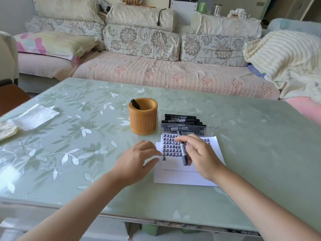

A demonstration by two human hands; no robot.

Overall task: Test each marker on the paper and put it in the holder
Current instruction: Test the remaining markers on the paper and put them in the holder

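My right hand [201, 155] grips a black marker [182, 150] over the white paper [175, 176], which carries rows of black test marks. My left hand [137, 159] rests flat on the paper's left edge, fingers apart, holding nothing. Just beyond the paper stands a round orange holder [143, 119] with one black marker [136, 104] leaning inside it. To the holder's right, a clear plastic tray [212, 122] holds several black markers [180, 119].
A folded white tissue [35, 116] lies at the table's left side. The green floral table [78, 136] stretches to a front edge near me. A sofa [156, 70] with cushions runs along the far side.
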